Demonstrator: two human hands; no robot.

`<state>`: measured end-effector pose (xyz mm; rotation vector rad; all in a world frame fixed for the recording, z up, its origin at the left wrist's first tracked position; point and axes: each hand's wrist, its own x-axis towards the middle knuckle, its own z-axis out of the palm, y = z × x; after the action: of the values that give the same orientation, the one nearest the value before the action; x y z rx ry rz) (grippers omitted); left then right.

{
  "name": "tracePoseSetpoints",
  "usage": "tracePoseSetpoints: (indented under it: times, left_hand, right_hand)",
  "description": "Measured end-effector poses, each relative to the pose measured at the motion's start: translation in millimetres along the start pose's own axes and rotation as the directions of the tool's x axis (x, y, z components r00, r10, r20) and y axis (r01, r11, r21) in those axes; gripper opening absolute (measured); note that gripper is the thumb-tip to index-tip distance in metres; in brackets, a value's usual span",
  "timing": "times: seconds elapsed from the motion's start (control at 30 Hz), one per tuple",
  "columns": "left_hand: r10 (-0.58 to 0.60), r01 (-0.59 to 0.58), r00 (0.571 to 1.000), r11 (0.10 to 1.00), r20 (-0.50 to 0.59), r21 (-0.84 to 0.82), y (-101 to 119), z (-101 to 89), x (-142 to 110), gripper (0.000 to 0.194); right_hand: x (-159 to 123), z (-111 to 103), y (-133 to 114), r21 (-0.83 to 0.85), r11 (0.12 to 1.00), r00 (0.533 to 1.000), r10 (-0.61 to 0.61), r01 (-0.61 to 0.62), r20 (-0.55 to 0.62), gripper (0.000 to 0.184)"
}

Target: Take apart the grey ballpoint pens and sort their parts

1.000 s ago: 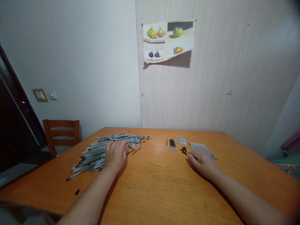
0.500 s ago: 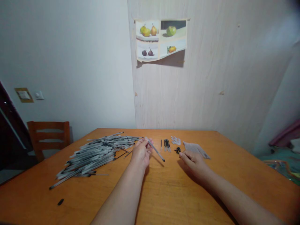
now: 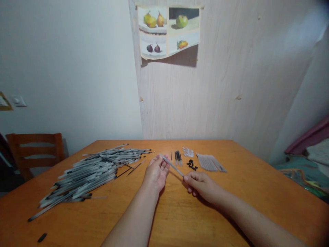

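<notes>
A slim translucent pen (image 3: 173,165) slants between my two hands above the table. Its far end is pinched by my left hand (image 3: 157,172). At the near, lower end the fingers of my right hand (image 3: 200,184) close on the pen's tip, hiding the dark end piece. Just beyond my right hand lie small black plugs (image 3: 191,165). Behind them are clear caps (image 3: 188,152), and left of these a row of dark refills (image 3: 178,157). A flat row of clear pen barrels (image 3: 210,162) lies to the right.
A big heap of pens (image 3: 87,175) covers the left of the wooden table (image 3: 169,219). One black piece (image 3: 42,237) lies near the front left. A wooden chair (image 3: 37,151) stands beyond the left edge; a fruit picture (image 3: 168,32) hangs on the wall.
My right hand has moved left from beside the black plugs and now grips the pen's lower end. My left hand still holds the other end. The view has shifted slightly right.
</notes>
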<state>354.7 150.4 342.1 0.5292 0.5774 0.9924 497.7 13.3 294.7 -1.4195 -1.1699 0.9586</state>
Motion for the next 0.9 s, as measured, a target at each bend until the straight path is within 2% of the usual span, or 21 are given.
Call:
tracePoseSetpoints:
  times: [0.2, 0.37, 0.57, 0.73, 0.83, 0.9]
  left_hand:
    - [-0.033, 0.020, 0.994, 0.992, 0.105, 0.125, -11, 0.1, -10, 0.005]
    - [-0.093, 0.021, 0.971, 0.951, 0.220, 0.307, -25, 1.7, -23, 0.019]
    - [-0.173, 0.063, 0.951, 0.920, 0.257, 0.386, -27, 5.5, -33, 0.020]
    - [-0.157, 0.034, 0.946, 0.917, 0.283, 0.397, -25, 5.9, -35, 0.019]
    - [-0.136, -0.003, 0.945, 0.906, 0.297, 0.424, -25, 5.0, -35, 0.021]
    - [-0.156, -0.004, 0.937, 0.889, 0.312, 0.459, -26, 4.1, -36, 0.025]
  right_hand:
    - [2, -1, 3, 0.059, 0.998, 0.999, 0.033, -0.032, -0.010, 0.044]
    - [2, -3, 3, 0.101, 0.995, 1.000, 0.023, -0.022, -0.002, 0.046]
    - [-1, -4, -4, 0.145, 0.989, 0.999, 0.003, -0.008, 0.032, 0.047]
    - [-2, -3, 1, 0.175, 0.985, 0.999, -0.014, 0.006, 0.046, 0.044]
    - [-2, -3, 3, 0.161, 0.987, 1.000, -0.007, 0.006, 0.006, 0.042]
    - [-2, -5, 0, 0.164, 0.986, 0.998, -0.022, 0.033, -0.064, 0.043]
